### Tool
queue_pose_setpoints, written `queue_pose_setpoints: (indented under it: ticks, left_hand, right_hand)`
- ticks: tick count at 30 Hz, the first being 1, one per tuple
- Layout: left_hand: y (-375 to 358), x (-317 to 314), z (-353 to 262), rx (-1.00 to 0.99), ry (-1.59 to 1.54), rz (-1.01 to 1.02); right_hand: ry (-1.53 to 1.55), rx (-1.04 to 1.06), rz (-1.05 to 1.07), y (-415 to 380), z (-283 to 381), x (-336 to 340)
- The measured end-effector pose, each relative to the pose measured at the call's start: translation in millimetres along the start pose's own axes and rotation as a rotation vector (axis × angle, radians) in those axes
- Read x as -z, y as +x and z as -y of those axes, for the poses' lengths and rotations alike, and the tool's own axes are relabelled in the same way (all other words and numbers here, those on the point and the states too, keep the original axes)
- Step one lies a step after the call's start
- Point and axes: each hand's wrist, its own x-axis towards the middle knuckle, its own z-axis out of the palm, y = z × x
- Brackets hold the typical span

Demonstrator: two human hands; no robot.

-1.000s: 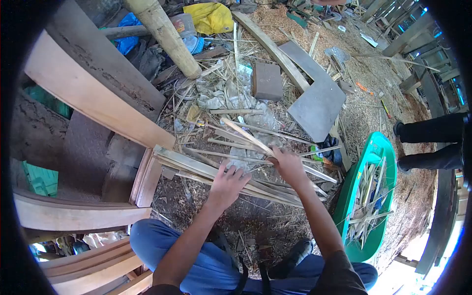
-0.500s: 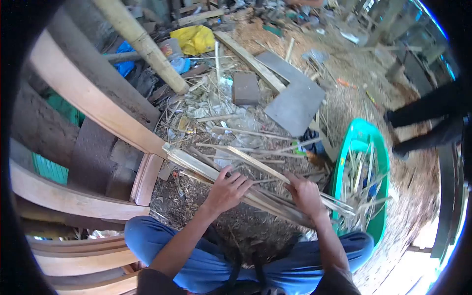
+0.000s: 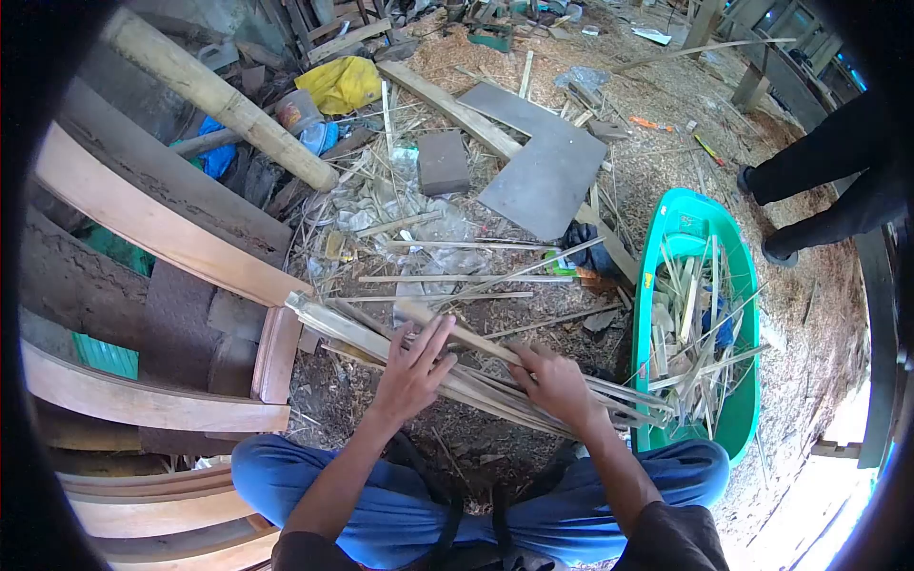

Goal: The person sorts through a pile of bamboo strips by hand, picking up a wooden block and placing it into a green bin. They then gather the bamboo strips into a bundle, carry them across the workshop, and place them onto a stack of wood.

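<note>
The right hand [image 3: 560, 388] grips a wooden strip [image 3: 481, 342] – the left hand [image 3: 409, 373], fingers spread, is over the bundle of strips [image 3: 487, 394] slanting before the person's legs [image 3: 357, 495], beside the green tub [image 3: 646, 309].

A hand could fit over the dirt [image 3: 466, 440] between the wood strips [image 3: 486, 388] and the person's lap [image 3: 390, 500]. There was also a gap between the left hand [image 3: 411, 366] and the wooden post [image 3: 278, 352]. On the right, the green tub [image 3: 647, 285] stood in the way, and strip ends poked toward it. Low sticks [image 3: 457, 280] lay across the ground ahead. Farther off, a gray board [image 3: 557, 171] and brown block [image 3: 444, 164] took up room.
</note>
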Motion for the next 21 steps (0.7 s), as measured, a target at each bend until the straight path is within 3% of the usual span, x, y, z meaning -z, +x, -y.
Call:
queue_pose_setpoints:
  ticks: [2, 10, 18, 21]
  left_hand:
    - [4.8, 1.8, 0.5, 0.016, -0.021, 0.075]
    - [0.6, -26.8, 11.0, -0.027, -0.044, 0.010]
    - [-7.0, -42.1, 15.1, -0.027, -0.090, 0.019]
    - [-9.7, -41.2, 15.2, -0.004, -0.060, 0.111]
  right_hand:
    - [-0.010, 0.031, 0.029, 3.8, 4.2, -2.0]
    - [0.088, -0.007, 0.172, 7.4, 14.5, -6.8]
    - [-0.015, 0.049, 0.326, 20.6, 16.9, 0.9]
    - [-0.053, 0.053, 0.361, 27.2, 13.7, -3.2]
